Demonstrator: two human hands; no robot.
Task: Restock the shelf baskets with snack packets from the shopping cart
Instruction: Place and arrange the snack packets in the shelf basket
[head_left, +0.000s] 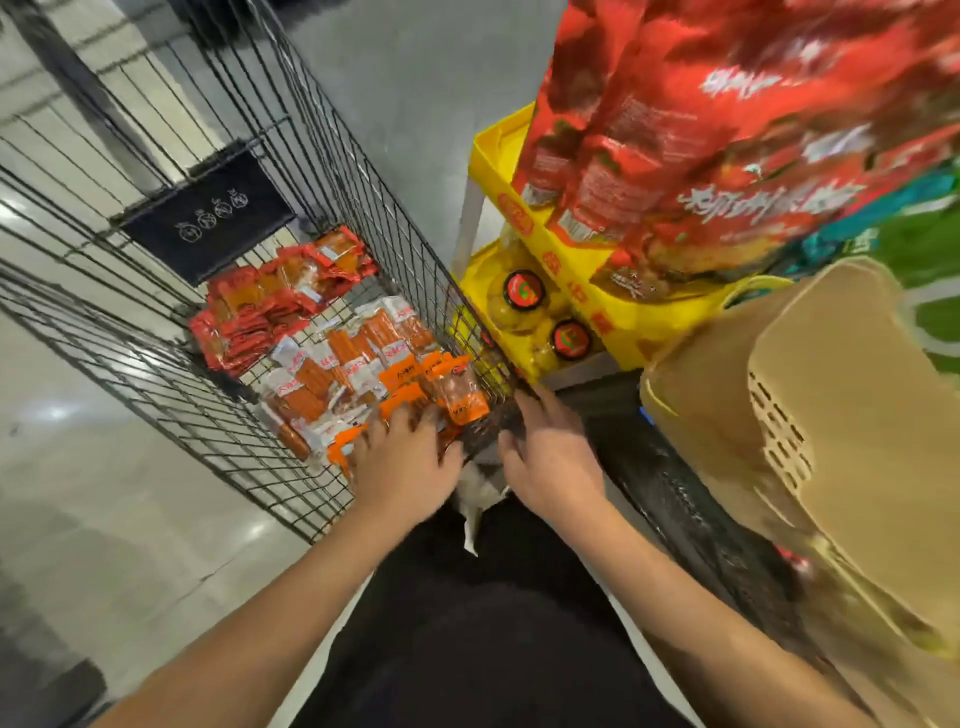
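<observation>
A black wire shopping cart (171, 364) stands at the left, with snack packets on its floor. Red packets (249, 317) lie at its far end, white-and-orange sausage packets (337, 364) in the middle, orange packets (457, 395) nearest me. My left hand (405, 457) reaches into the near end and lies flat on the orange packets with fingers spread; I cannot tell whether it grips any. My right hand (550, 457) hovers at the cart's near right corner, fingers apart, holding nothing. A beige plastic basket (841, 415) sits on the shelf at the right.
A yellow display stand (587, 291) beside the cart holds large red bags (675, 130) on top and jars with red lids (519, 291) below. Green and teal packs (914, 228) show at the far right. A black sign (208, 218) hangs in the cart.
</observation>
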